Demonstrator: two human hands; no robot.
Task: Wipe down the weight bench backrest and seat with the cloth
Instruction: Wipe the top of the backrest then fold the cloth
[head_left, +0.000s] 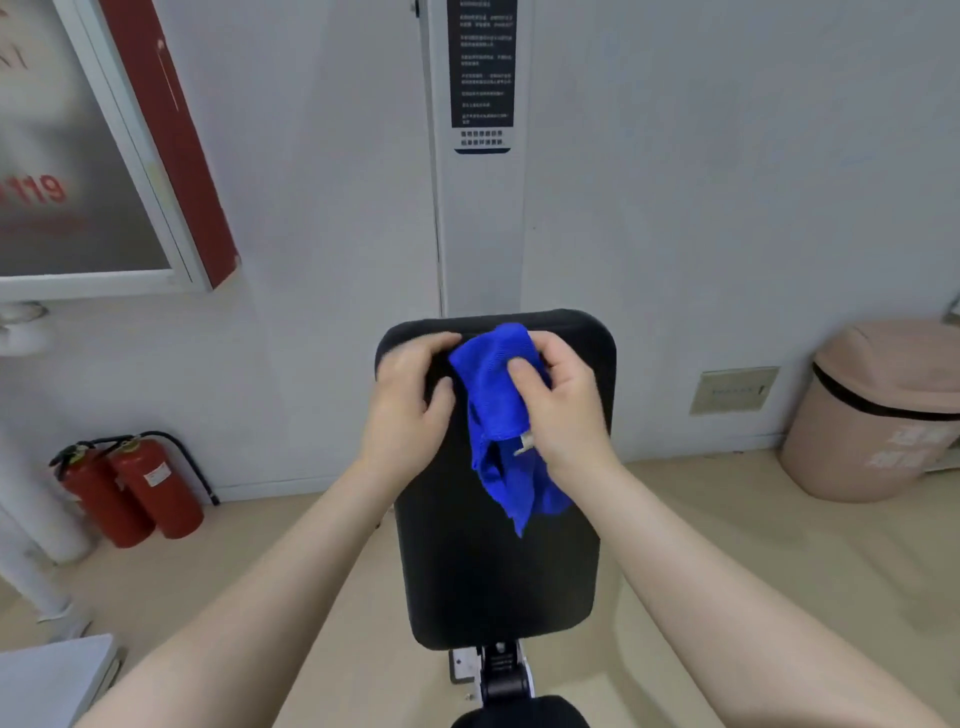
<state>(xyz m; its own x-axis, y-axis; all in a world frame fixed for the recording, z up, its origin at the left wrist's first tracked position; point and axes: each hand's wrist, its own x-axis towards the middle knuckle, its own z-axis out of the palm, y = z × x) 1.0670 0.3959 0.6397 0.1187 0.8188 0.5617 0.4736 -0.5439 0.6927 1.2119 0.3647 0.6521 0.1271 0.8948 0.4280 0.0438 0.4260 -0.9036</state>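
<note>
The black padded backrest (498, 571) of the weight bench stands raised in the middle of the view, its top edge near the wall. A sliver of the black seat (519, 714) shows at the bottom edge, past the metal hinge. A crumpled blue cloth (493, 415) hangs in front of the upper backrest. My right hand (563, 410) pinches the cloth between thumb and fingers. My left hand (410, 405) is at the cloth's left edge over the backrest's top left corner, fingers curled; whether it grips the cloth or the pad I cannot tell.
Two red fire extinguishers (130, 488) stand on the floor at the left by the wall. A pink lidded bin (878, 410) sits at the right. A notice strip (483, 78) hangs on the wall behind the bench. A grey surface corner (52, 680) shows bottom left.
</note>
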